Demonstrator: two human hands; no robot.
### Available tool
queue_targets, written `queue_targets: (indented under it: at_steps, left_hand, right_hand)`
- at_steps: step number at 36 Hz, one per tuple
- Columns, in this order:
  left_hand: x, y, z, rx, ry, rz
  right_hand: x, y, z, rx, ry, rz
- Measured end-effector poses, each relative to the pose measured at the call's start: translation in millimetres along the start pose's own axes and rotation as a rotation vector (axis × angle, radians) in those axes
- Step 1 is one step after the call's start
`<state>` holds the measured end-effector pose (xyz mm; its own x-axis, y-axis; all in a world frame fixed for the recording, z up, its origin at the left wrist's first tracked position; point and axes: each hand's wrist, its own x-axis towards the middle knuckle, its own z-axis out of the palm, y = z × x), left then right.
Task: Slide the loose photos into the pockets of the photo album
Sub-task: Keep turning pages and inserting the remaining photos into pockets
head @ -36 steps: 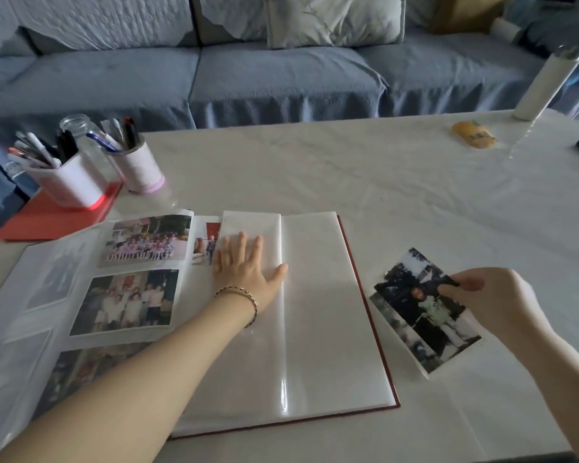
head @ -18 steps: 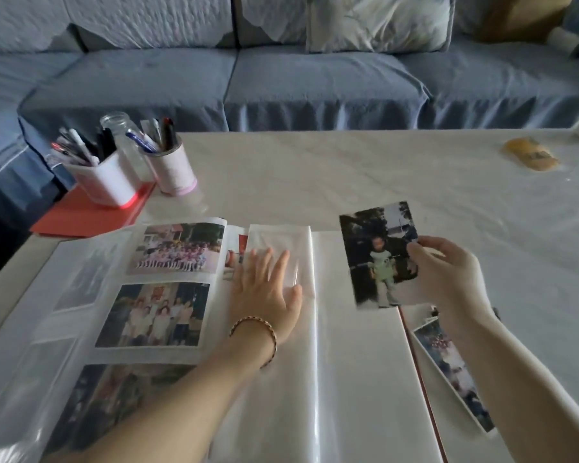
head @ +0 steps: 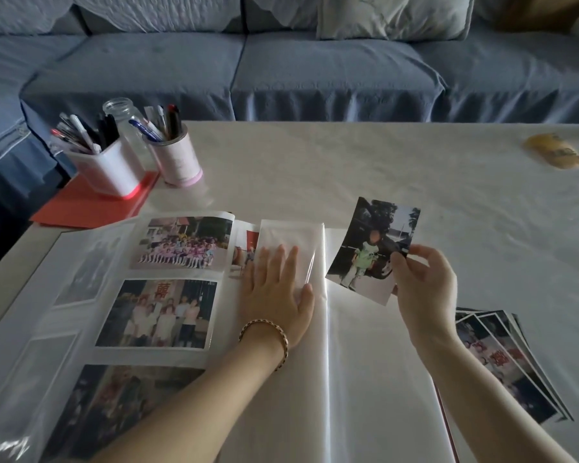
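The photo album lies open on the table. Its left page holds three photos in pockets; its right page shows empty clear pockets. My left hand presses flat on the pocket sheet near the spine, fingers straight. My right hand pinches a loose photo by its right edge. That photo shows a child in a green top and hangs tilted over the album's upper right corner. A fanned stack of loose photos lies on the table to the right of the album, partly behind my right forearm.
Two white pen holders and a glass bottle stand at the back left on a red folder. A yellow packet lies at the far right. A blue sofa runs along the table's far edge.
My right hand lifted one photo off the stack on the table and carried it left, over the album's right page. My left hand has stayed pressed on the pocket sheet.
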<state>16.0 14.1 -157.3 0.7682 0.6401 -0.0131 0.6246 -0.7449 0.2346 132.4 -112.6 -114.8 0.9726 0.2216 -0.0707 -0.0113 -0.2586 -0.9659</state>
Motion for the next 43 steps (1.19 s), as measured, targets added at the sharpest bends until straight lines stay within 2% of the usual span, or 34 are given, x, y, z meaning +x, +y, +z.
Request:
queue_targets:
  at_steps: [14,17,23,28,34,43]
  left_hand:
    - [1.5,3.0,-0.8,-0.053,0.034,-0.009]
    - [1.7,3.4,-1.0,-0.072,0.03,-0.018]
    - [0.7,2.9,-2.0,-0.12,0.073,0.004]
    - [1.6,2.1,-0.1,-0.167,0.108,0.02]
    - [2.8,1.8,1.7,-0.165,0.109,0.022]
    - [1.5,1.7,1.5,-0.126,0.076,0.014]
  right_hand:
    - [-17.4,6.9,12.7,-0.141,-0.149,-0.094]
    - [-17.0,11.2,16.2,-0.108,-0.158,-0.007]
    - [-8.6,8.0,17.0,0.116,-0.206,0.277]
    - [-7.5,10.2,15.2,0.156,-0.23,0.377]
    - [-8.9,12.9,14.2,0.166,-0.241,0.374]
    - [1.7,10.5,28.4,-0.006,-0.332,0.265]
